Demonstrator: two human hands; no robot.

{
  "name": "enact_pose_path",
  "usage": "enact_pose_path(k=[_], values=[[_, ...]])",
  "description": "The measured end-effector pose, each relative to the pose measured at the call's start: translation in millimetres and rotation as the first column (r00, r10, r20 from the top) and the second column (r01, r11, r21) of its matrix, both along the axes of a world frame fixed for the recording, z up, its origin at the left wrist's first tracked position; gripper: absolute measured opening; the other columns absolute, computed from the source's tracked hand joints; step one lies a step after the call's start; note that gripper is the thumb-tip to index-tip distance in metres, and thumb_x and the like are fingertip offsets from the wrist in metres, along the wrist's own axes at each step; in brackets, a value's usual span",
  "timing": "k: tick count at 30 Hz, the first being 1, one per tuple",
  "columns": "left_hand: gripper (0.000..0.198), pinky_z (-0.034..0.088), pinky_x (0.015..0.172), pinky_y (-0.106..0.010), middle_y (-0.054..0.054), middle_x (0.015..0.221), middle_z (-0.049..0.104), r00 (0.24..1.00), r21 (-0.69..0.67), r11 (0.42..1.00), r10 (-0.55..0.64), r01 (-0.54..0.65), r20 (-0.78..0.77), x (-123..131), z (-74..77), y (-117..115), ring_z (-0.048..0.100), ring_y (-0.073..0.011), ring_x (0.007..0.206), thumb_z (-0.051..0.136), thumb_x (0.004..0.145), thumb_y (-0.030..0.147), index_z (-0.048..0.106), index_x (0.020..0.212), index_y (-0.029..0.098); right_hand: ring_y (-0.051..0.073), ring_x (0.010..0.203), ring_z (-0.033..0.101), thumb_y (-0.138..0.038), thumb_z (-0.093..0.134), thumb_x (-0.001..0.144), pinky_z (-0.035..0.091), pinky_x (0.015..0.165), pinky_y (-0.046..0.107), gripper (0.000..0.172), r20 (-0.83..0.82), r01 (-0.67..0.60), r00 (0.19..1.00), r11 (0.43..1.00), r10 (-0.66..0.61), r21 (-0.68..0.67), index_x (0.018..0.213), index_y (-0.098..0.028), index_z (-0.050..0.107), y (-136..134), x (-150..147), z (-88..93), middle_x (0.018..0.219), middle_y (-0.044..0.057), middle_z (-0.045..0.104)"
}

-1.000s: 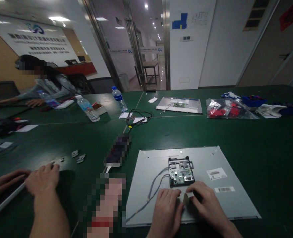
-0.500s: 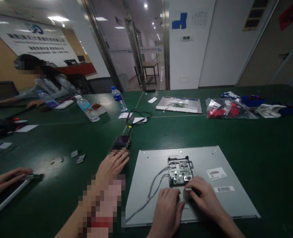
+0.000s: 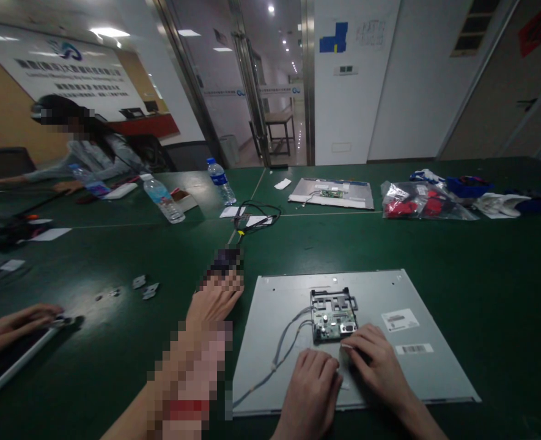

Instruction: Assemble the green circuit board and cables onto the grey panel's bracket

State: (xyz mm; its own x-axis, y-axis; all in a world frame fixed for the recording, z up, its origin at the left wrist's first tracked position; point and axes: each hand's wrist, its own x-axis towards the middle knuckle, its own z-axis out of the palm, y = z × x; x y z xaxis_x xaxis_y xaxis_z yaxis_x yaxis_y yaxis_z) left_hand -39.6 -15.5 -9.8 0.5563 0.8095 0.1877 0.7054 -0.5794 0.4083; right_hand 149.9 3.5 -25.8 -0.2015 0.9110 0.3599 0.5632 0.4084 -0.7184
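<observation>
A grey metal-backed display panel [image 3: 270, 342] lies flat on the table in front of me. On it sits a green circuit board [image 3: 329, 327] in a black frame, with grey cables [image 3: 282, 348] running off to the lower left. My right hand [image 3: 375, 363] pinches a small whitish piece [image 3: 346, 346] just below the board. My left hand [image 3: 311, 388] rests on the panel beside it, fingers curled and pressed together; what they hold, if anything, is hidden. A small clear strip [image 3: 345, 384] shows at its fingertips.
Another person's arm and hand [image 3: 215, 299] reach in left of the panel. Further left, another hand [image 3: 22, 324] touches a pale-edged frame. Small metal pieces [image 3: 150, 291], bottles [image 3: 222, 183], cables [image 3: 261, 215], a second panel [image 3: 362, 195] and plastic bags [image 3: 426, 205] lie beyond.
My left hand's thumb, held apart before, has closed in against its fingers. My right hand stays nearly in place. The neighbouring person's hand has shifted slightly right.
</observation>
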Motion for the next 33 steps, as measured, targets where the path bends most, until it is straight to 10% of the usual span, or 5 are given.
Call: enact_pose_path(k=[33], values=[[0.034,0.050,0.091,-0.042,-0.006,0.116,0.066,0.987,0.036,0.987,-0.156,0.155,0.032,-2,21.5,1,0.058,-0.0228,0.103,0.056,0.086,0.013,0.057,0.119,0.021,0.022,0.091,0.056,-0.019,0.058,0.091,0.043,0.082,0.038,0.011,0.114,-0.002,0.993,0.999,-0.002,0.034,0.091,-0.024,0.067,26,0,12.1,0.094,0.004,0.064]])
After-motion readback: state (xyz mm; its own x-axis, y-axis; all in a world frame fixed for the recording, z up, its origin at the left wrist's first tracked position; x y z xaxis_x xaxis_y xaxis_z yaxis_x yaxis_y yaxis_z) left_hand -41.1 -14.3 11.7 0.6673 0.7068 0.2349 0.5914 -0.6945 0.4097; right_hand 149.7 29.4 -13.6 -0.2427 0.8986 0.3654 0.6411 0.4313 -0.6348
